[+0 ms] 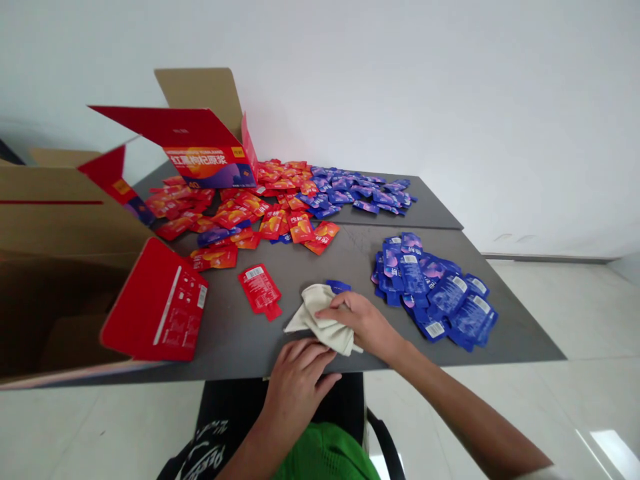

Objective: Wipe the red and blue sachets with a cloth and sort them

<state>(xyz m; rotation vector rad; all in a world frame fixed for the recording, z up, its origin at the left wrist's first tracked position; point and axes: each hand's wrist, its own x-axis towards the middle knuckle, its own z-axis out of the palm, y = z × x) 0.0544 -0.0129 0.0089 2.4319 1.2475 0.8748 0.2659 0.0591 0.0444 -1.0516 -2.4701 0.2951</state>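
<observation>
My right hand [361, 321] has its fingers closed on a folded cream cloth [320, 319] near the front edge of the grey table. A blue sachet [339, 286] shows partly from behind the cloth, the rest of it hidden. My left hand [300, 373] rests at the table's front edge, just below the cloth, fingers spread and holding nothing; its fingertips are by the cloth's lower edge. Left of the cloth lies a single red sachet [261, 289] with its barcode side up. To the right is a pile of blue sachets [433, 287].
An open red box [210, 163] stands at the back left among red sachets [233, 213]. More blue sachets [355, 189] lie at the back. A large open carton [65, 267] fills the left side, its red flap [165, 310] reaching over the table [350, 240].
</observation>
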